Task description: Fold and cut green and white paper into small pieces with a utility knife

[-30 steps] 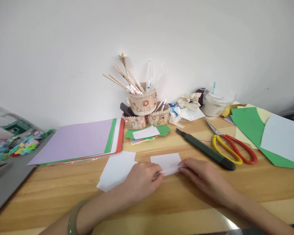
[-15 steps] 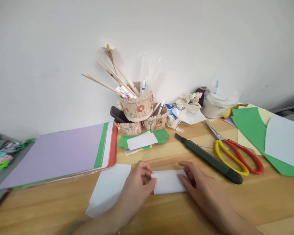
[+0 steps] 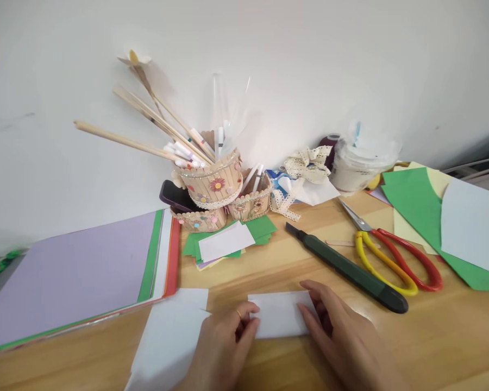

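A small rectangular piece of white paper [image 3: 280,315] spans the gap between my two hands, just over the wooden table. My left hand [image 3: 226,339] pinches its left edge between thumb and curled fingers; a thin ring shows on one finger. At the right edge, my right hand [image 3: 342,331] grips the paper with thumb and forefinger. Beside and partly under my left hand lie larger white sheets [image 3: 163,331]. Beyond the held paper sits a small stack of green paper pieces [image 3: 264,227], topped by a white slip [image 3: 226,243].
A dark green utility knife [image 3: 346,269] and scissors [image 3: 385,250] with yellow and red handles lie right. Decorated holders [image 3: 215,184] with markers and sticks stand behind. Coloured sheets [image 3: 85,271] are piled left; green and white paper [image 3: 419,201] lies far right, near a plastic cup [image 3: 358,165].
The view has shifted and tilted a little, so the scene sits differently in the picture. My left hand has turned slightly at the paper's left edge; both hands still hold the paper.
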The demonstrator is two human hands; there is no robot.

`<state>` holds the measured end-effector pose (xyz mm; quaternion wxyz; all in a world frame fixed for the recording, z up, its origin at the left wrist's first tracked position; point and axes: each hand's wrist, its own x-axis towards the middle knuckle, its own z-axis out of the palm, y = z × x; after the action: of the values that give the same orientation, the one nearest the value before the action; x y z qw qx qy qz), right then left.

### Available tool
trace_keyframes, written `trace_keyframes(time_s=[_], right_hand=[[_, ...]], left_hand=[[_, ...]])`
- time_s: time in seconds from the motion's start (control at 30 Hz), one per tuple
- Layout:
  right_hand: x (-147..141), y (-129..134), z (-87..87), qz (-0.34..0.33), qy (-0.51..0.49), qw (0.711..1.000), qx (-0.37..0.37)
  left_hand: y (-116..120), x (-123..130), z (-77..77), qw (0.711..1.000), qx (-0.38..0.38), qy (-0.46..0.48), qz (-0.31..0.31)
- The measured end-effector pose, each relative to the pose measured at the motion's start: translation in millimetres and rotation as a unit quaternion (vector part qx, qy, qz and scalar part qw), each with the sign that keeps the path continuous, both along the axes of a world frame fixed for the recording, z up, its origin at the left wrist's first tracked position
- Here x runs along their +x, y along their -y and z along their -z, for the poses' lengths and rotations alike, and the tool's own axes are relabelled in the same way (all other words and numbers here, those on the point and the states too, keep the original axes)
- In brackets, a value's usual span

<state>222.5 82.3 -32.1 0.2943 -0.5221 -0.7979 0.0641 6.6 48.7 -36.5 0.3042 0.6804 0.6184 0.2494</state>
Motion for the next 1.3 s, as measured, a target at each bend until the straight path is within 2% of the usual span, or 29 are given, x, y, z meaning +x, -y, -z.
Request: trace_keyframes(time_s=[0.13,0.3,0.4,0.5,0.63,0.73,0.97,1.17,1.3], right_hand=[[1.3,3.0,6.3,0.016,-0.024,0.999,-0.025],[3.4,4.8,12.4,0.035,-0.048,0.993,-0.106],[4.6,3.9,12.6,0.039,-0.054,0.988,-0.137],[3.6,2.3,10.9,0.034,-0.050,0.991,-0.122],[-0.8,1.2,5.8,0.018,-0.033,0.997,-0.067],[-2.6,0.9,2.2,0.019,-0.027,0.998,-0.045],[5.2,7.0,2.2,0.009,-0.084,0.993,-0.079],[8.9,16.5,3.4,0.031,-0.116,0.982,-0.149],[6.1,16.8,5.2,0.030,-0.120,0.984,-0.128]], left_hand=[[-2.0,0.7,-3.5,1.000,0.012,-0.019,0.004],[-9.6,6.5,-13.3,0.997,-0.075,-0.005,-0.028],[-12.1,7.9,-14.1,0.996,-0.081,-0.009,-0.032],[-11.6,7.2,-12.6,0.998,-0.053,-0.027,-0.024],[-8.0,6.4,-9.5,0.997,0.033,-0.067,0.012],[-4.3,7.1,-6.2,0.994,0.075,-0.075,0.013],[0.5,6.9,-4.6,0.991,0.114,-0.072,0.029],[6.6,8.9,-9.2,0.984,0.166,-0.004,0.068],[10.6,8.3,-1.9,0.984,0.164,-0.024,0.061]])
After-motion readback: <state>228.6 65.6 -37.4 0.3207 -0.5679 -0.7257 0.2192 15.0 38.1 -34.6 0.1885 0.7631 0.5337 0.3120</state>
